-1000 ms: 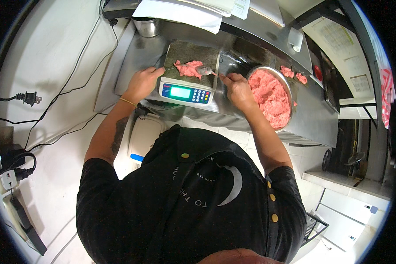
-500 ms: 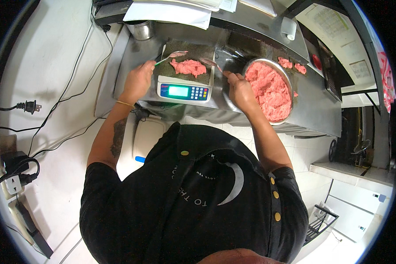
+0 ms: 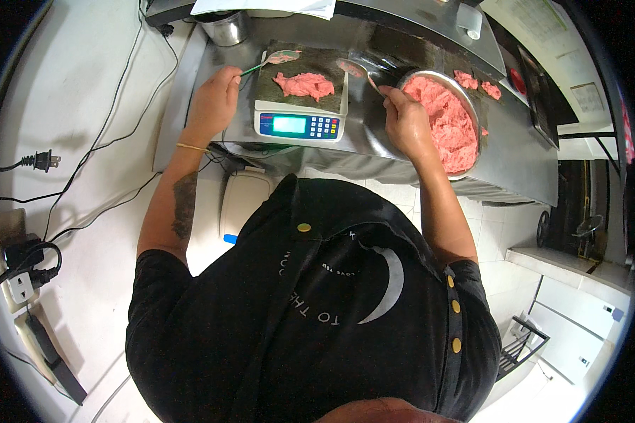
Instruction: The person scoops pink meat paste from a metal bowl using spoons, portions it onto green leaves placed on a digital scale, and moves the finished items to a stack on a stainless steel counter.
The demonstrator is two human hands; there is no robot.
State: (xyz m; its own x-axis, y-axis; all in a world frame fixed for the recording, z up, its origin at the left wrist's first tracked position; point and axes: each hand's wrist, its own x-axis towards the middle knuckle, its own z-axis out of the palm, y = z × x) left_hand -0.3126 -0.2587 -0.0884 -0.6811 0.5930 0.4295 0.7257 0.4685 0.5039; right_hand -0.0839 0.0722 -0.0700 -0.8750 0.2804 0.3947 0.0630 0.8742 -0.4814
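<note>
Spoons are in both hands. Left-hand fingers are clenched round a thin green handle, so the left hand [image 3: 213, 101] holds a spoon [image 3: 279, 58] whose bowl, smeared pink, hangs over the upper left corner of the scale [image 3: 300, 106] near the top middle of the frame. Right-hand fingers grasp a second spoon [image 3: 356, 70], its bowl also carrying pink paste, raised between the scale and the metal bowl [image 3: 473, 151]; the right hand [image 3: 406, 127] sits knuckles-up just left of that bowl. A lump of pink meat [image 3: 305, 85] lies on the scale's dark platform, and more of the same paste fills the bowl. Both forearms reach up from the lower middle, elbows spread, a thin bracelet on the left wrist. All of this rests on a steel counter [image 3: 522, 166] along the top. White floor tiles, black cables and a wall socket [image 3: 21, 282] fill the left side.
</note>
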